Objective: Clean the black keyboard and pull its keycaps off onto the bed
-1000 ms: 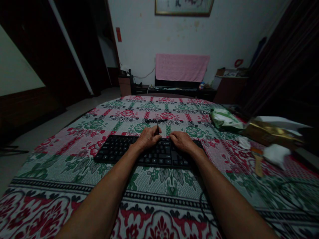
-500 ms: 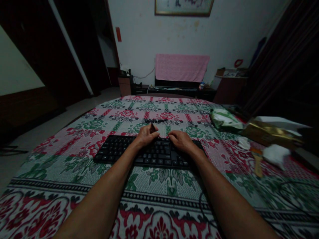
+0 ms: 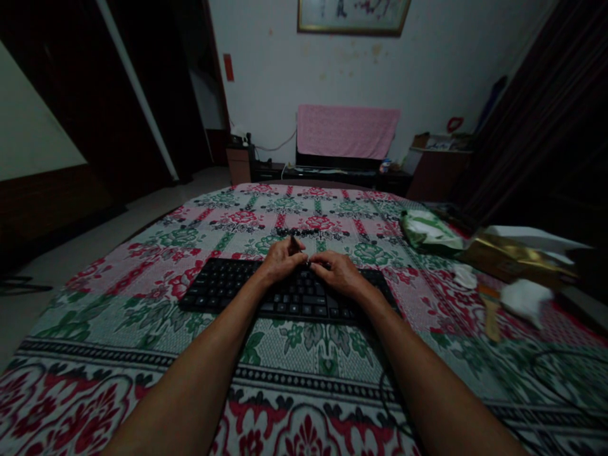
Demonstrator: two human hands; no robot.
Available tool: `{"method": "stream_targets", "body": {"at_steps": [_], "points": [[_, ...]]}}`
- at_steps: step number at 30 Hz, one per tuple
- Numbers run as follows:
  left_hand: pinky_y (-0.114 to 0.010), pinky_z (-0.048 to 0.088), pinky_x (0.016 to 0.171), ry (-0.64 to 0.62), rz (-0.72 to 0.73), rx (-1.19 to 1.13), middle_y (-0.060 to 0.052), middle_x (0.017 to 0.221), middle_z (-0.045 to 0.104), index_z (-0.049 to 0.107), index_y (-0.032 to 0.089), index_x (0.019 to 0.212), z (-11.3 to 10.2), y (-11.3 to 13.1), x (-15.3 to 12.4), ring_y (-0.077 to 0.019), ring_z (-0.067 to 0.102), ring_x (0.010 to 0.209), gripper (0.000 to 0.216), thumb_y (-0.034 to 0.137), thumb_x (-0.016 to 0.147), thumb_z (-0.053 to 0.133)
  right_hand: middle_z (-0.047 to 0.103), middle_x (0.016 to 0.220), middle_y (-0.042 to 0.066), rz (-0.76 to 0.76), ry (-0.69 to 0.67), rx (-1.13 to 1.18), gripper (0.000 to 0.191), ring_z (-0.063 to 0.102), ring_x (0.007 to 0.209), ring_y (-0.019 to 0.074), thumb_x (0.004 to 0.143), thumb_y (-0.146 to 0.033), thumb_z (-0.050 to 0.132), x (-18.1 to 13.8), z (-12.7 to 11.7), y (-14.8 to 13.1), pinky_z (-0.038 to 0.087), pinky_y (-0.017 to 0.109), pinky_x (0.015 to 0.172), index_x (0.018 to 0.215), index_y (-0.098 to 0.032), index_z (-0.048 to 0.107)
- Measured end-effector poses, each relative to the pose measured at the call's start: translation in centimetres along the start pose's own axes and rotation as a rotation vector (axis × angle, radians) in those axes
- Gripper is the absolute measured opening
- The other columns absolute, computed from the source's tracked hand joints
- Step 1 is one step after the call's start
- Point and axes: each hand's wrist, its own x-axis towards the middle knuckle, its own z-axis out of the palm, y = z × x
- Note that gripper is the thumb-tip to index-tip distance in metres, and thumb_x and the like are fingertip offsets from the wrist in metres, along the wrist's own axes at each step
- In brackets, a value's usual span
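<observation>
A black keyboard (image 3: 228,290) lies on a flowered bedspread (image 3: 142,342) in front of me. My left hand (image 3: 280,261) rests on the keyboard's far middle with its fingers curled round a thin dark tool whose tip sticks up. My right hand (image 3: 338,272) sits beside it on the keys, fingers pinched toward the left hand's tool. The fingertips of both hands nearly meet. A row of small dark pieces (image 3: 311,232) lies just beyond the keyboard.
To the right lie a green-white bag (image 3: 427,231), a gold package (image 3: 513,256), a white wad (image 3: 525,297) and a wooden-handled tool (image 3: 491,316). A dark cable (image 3: 394,392) loops near my right forearm. A pink cloth (image 3: 346,130) covers furniture at the far wall.
My right hand has slid left along the keyboard until its fingertips come up to the left hand. The left hand has stayed in place with its tool.
</observation>
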Motion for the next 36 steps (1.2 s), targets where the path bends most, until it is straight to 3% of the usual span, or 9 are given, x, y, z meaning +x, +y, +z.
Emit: {"method": "stream_targets", "body": {"at_steps": [7, 13, 22, 31, 36], "points": [[-0.021, 0.04, 0.056, 0.009, 0.055, 0.039, 0.003, 0.064, 0.054, 0.056, 0.013, 0.084, 0.1, -0.4, 0.1, -0.0106, 0.051, 0.061, 0.023, 0.025, 0.066, 0.061, 0.067, 0.095, 0.003, 0.008, -0.003, 0.026, 0.022, 0.059, 0.089, 0.0153, 0.082, -0.028, 0.051, 0.1, 0.3, 0.0, 0.042, 0.024, 0.079, 0.097, -0.021, 0.066], [-0.023, 0.042, 0.06, -0.027, 0.046, -0.004, 0.0, 0.07, 0.058, 0.057, 0.014, 0.083, 0.2, -0.3, 0.0, -0.0126, 0.054, 0.067, 0.023, 0.026, 0.065, 0.062, 0.068, 0.084, 0.003, 0.028, 0.037, 0.03, 0.017, 0.06, 0.077, 0.0151, 0.078, -0.026, 0.054, 0.2, 0.3, 0.1, 0.043, 0.025, 0.07, 0.088, -0.019, 0.067], [-0.023, 0.044, 0.062, -0.009, 0.025, -0.099, 0.002, 0.069, 0.058, 0.056, 0.014, 0.084, 0.2, -0.8, 0.3, -0.0111, 0.055, 0.064, 0.026, 0.028, 0.064, 0.065, 0.068, 0.084, 0.003, 0.067, 0.073, 0.069, 0.016, 0.06, 0.077, 0.0147, 0.077, -0.026, 0.054, 0.1, 0.3, 0.1, 0.044, 0.025, 0.071, 0.085, -0.02, 0.067], [-0.024, 0.043, 0.064, 0.057, 0.004, -0.1, 0.002, 0.069, 0.058, 0.057, 0.014, 0.081, 0.3, -1.0, 0.5, -0.0117, 0.055, 0.066, 0.024, 0.027, 0.063, 0.066, 0.068, 0.087, 0.004, 0.134, 0.108, -0.1, 0.019, 0.06, 0.08, 0.0156, 0.078, -0.025, 0.052, 0.5, 0.0, 0.2, 0.042, 0.024, 0.072, 0.088, -0.018, 0.066], [-0.025, 0.044, 0.066, 0.066, 0.011, -0.091, 0.001, 0.071, 0.059, 0.057, 0.015, 0.08, 0.3, -0.9, 0.4, -0.0124, 0.056, 0.067, 0.024, 0.027, 0.063, 0.065, 0.069, 0.087, 0.004, 0.193, 0.03, -0.188, 0.02, 0.061, 0.081, 0.0159, 0.079, -0.027, 0.051, 1.3, -0.2, 0.2, 0.041, 0.023, 0.071, 0.089, -0.019, 0.066]]}}
